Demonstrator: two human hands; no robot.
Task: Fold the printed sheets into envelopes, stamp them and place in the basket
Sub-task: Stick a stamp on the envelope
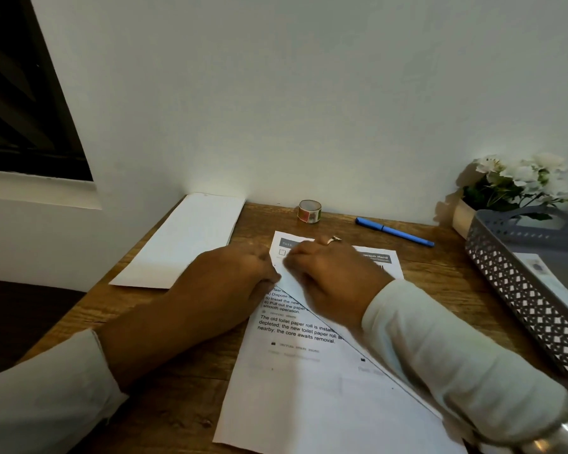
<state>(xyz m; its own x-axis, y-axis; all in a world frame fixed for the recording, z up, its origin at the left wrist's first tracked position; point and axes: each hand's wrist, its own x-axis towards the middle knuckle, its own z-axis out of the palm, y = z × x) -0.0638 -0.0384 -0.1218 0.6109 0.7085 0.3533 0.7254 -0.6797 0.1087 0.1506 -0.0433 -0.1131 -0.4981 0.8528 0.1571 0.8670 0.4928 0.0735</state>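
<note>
Desk, wood. Printed sheet lies at the centre, its right side turned over along a diagonal crease running from 12 towards 5.

Left hand: fingers curled, tips pinching the flap's edge at the top of the crease.
Right hand: knuckles up on the flap, fingers bent onto the paper. Pressing or pinching: cannot tell, blurred.

Step judged: setting the first diagonal fold, early in the task.
- Anchor the top of the crease with the left hand.
- Align the edges before pressing.
- Run the right fingertips down the crease towards 5 in one firm pass.
- Risk: the sheet skating on the smooth wood, giving a skewed fold.

Containers:
- Basket, grey perforated, at 3. It holds one pale flat piece, possibly a finished envelope.
- Flower pot, at 2, holds white flowers.

Other items: plain white stack at 10; blue pen at 1; stamp-tape roll at 12, untouched.
</note>
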